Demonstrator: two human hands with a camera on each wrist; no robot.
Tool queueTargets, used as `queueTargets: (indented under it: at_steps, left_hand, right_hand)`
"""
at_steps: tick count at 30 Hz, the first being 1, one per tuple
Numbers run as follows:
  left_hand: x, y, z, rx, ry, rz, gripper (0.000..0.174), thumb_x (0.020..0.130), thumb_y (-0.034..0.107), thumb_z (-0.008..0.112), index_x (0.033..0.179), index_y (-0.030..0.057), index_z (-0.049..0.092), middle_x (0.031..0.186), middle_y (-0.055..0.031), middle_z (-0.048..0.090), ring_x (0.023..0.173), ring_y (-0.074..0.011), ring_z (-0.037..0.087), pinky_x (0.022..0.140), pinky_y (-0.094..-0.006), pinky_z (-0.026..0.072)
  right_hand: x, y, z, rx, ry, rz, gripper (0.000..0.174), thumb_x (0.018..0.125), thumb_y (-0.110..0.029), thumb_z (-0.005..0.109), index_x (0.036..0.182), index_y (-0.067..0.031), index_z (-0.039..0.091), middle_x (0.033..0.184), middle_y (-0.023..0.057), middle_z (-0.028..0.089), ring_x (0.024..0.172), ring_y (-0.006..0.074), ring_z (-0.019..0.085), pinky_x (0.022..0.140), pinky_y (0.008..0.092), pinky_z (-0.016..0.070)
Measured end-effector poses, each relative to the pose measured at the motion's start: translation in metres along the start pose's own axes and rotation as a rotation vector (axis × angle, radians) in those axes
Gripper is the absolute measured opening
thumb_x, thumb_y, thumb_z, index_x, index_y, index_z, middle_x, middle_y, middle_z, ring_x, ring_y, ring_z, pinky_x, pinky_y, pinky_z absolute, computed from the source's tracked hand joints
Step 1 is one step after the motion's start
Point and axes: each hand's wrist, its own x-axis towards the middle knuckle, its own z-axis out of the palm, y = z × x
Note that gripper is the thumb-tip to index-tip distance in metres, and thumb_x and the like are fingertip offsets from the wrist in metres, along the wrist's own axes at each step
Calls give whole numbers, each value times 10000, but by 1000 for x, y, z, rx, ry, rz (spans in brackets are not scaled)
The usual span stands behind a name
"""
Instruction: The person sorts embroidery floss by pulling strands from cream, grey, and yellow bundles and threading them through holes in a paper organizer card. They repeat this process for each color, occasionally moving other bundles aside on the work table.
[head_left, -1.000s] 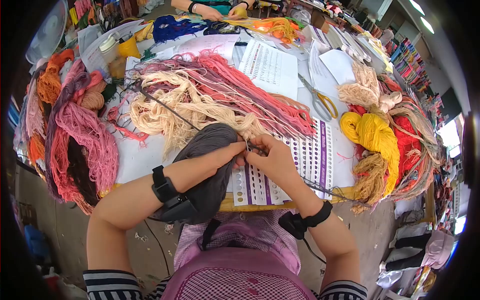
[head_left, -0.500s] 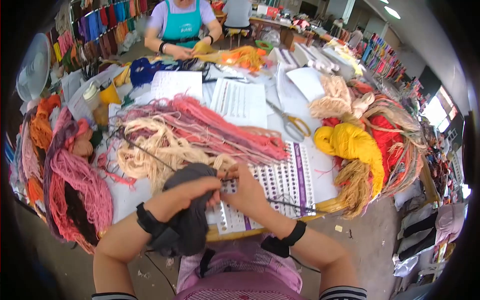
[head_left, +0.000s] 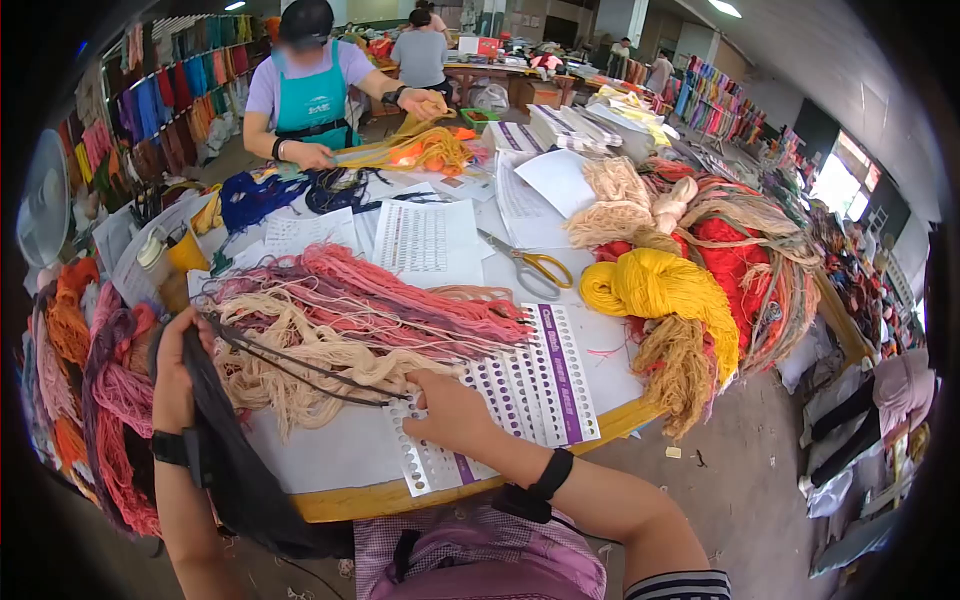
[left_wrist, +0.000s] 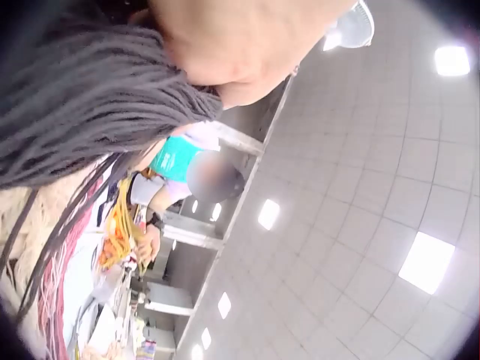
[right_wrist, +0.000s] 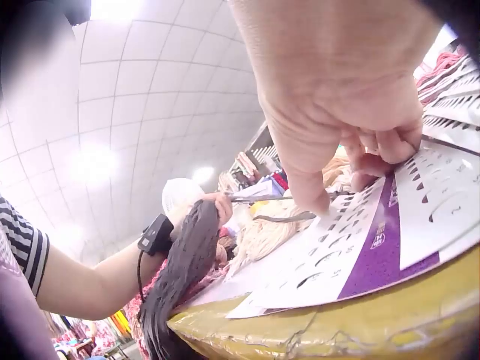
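Observation:
A skein of dark grey yarn hangs over the table's front left edge, gripped near its top by my left hand. In the left wrist view, its thick strands bunch beneath that hand. Two dark strands stretch across the cream yarn toward my right hand. That hand, fingers curled, pinches the strand ends low over white-and-purple punched cards. Close up in the right wrist view, thumb and fingers sit right at the cards, and the fingertips are partly hidden.
Pink and mauve yarn lies behind the cream yarn. Scissors and printed sheets are further back. Coloured skeins are heaped at both sides, including a yellow one. A person in a teal apron handles orange yarn across the table.
My hands, earlier together at the yarn, have parted. The left has gone left with the grey skein, drawing strands out between them. The head view has tilted up, showing more of the room.

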Motion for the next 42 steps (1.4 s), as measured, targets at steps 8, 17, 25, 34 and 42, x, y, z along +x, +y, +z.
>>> queueTargets:
  at_steps: [8, 17, 25, 34, 42]
  left_hand:
    - [-74, -51, 83, 306, 49, 426, 313, 869, 243, 643, 1115, 54, 601, 1058, -45, 624, 951, -164, 596, 782, -313, 484]
    - [-146, -155, 200, 243, -547, -166, 742, 961, 580, 218, 1331, -22, 445, 1332, -118, 493, 1194, -199, 484, 1049, -312, 328]
    - [-143, -171, 204, 402, -605, -61, 707, 980, 541, 201, 1346, -21, 425, 1351, -120, 472, 1218, -182, 465, 1072, -329, 303]
    - [-138, -163, 189, 414, -493, -207, 370, 942, 279, 488, 1176, 13, 590, 1189, -64, 601, 1085, -137, 551, 867, -295, 434]
    - [-134, -173, 189, 323, -502, -256, 358, 928, 266, 535, 1188, 25, 583, 1142, -27, 602, 1059, -90, 538, 884, -275, 415]
  right_hand:
    - [-9, -18, -22, 225, 17, -130, 426, 785, -282, 688, 1103, -26, 568, 884, 83, 618, 841, 185, 599, 743, 317, 475]
    - [-52, -36, -35, 1069, -91, -96, 137, 931, -175, 564, 940, -44, 603, 885, -13, 592, 847, 55, 508, 772, 236, 404]
    - [-64, -28, -40, 1051, -17, -32, 78, 918, -115, 577, 951, -44, 582, 882, 19, 607, 841, 77, 540, 795, 238, 424]
    - [-65, -13, -39, 1192, -75, -71, 75, 911, -81, 572, 947, -16, 582, 889, 43, 634, 835, 105, 585, 799, 241, 443]
    - [-62, -24, -34, 1127, -36, -107, 176, 893, -72, 599, 1056, -5, 603, 964, 64, 639, 822, 124, 593, 803, 269, 457]
